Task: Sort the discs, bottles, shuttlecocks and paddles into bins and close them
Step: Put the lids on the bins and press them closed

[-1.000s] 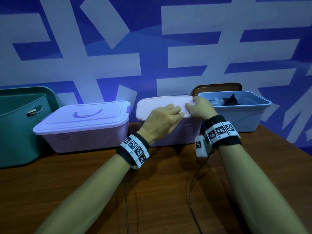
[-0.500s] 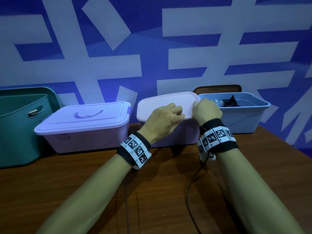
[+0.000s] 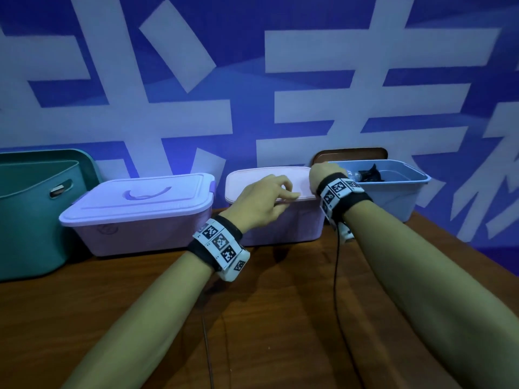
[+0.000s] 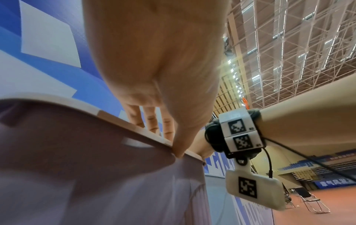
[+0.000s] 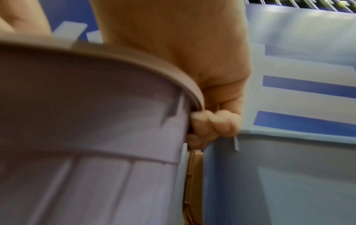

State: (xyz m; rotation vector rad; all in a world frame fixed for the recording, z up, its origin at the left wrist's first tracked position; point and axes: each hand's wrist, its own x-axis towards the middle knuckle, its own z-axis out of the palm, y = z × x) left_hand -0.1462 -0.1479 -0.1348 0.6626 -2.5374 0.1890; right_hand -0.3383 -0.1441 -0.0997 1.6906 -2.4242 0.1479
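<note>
Wooden table (image 3: 280,318), hands (image 3: 261,203) on pink bin lid (image 3: 261,175)

Only large white characters, cut off and unreadable, on the blue wall (image 3: 252,80).

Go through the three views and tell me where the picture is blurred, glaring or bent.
Head view: sharp, dim bluish light; the wide lens bows the wall; forearms throw soft shadows on the table. Left wrist view: left hand huge and soft, pink bin smeared, roof lights flaring in streaks. Right wrist view: blurred throughout; right hand's fingertips at the pink lid edge, blue bin hazy.
</note>
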